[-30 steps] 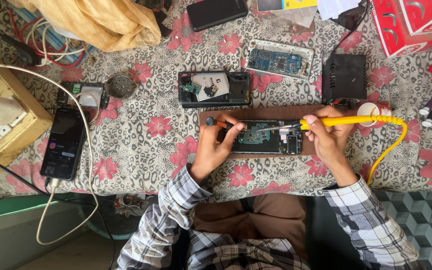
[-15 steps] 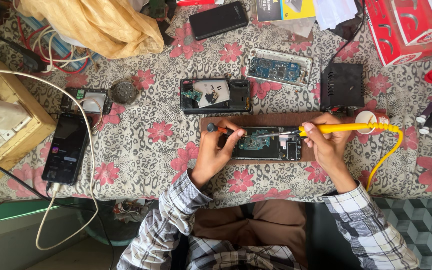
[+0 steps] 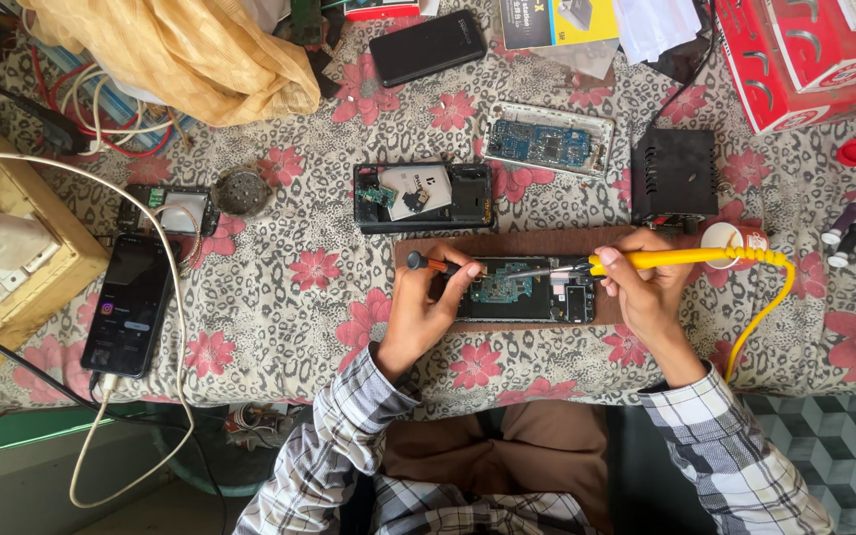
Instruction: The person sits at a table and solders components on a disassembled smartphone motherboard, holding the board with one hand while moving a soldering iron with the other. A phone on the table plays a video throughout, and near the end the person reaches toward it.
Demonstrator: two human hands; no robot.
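Observation:
An opened phone with its circuit board bare lies on a brown wooden board at the table's front. My left hand rests on the phone's left end and grips a small tool with a red and black handle. My right hand holds a yellow soldering iron, its metal tip pointing left over the phone's circuit board. The iron's yellow cord loops down off the table edge to the right.
Behind the board lie another opened phone, a bare phone board in a frame, a black box and a black phone. A phone on a white cable and a wooden box sit left. Red cartons stand back right.
The view has shifted slightly. Both hands stay on the opened phone, with the soldering iron's tip still over the circuit board.

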